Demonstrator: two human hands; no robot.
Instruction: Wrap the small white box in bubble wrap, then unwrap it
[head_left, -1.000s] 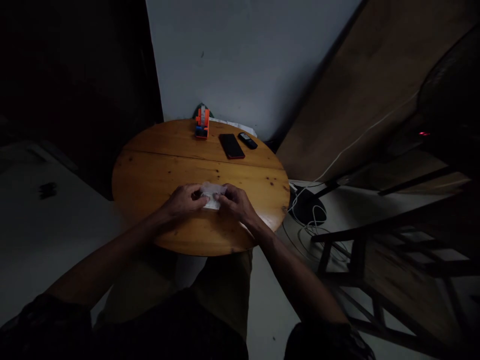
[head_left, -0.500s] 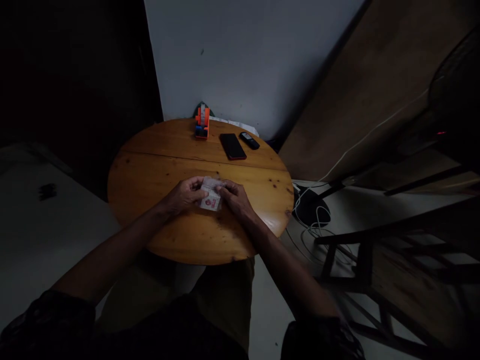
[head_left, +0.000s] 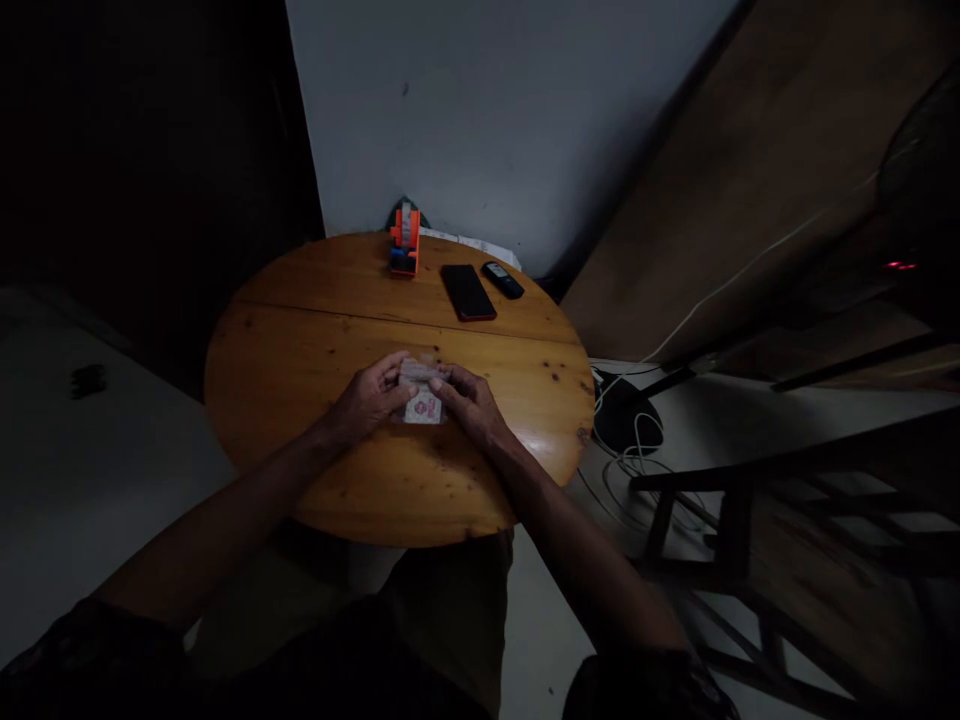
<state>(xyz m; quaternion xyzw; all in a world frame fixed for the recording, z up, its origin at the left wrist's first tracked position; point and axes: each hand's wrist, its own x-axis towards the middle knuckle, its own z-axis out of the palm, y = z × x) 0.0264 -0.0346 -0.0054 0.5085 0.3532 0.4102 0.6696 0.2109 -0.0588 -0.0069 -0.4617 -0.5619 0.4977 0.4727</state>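
Note:
Over the near half of the round wooden table (head_left: 300, 345), both my hands grip a small white packet (head_left: 424, 407) with a reddish-pink print and a clear plastic wrap. My left hand (head_left: 373, 395) closes on its left side, thumb across the front. From the right, my right hand (head_left: 471, 402) pinches the upper edge, thumb on top of the wrap. The fingers behind the packet are hidden. Whether the packet is a box or a flat pouch I cannot tell.
At the table's far edge stands an orange tape dispenser (head_left: 405, 243). A smartphone (head_left: 468, 292) and a small keypad phone (head_left: 502, 280) lie right of it. Pale cables (head_left: 637, 455) coil on the floor at right, near a dark wooden chair (head_left: 731, 530).
My right thumb has shifted down and left onto the packet's upper part, and the plastic there looks folded flatter. The packet sits straighter. The view has shifted slightly.

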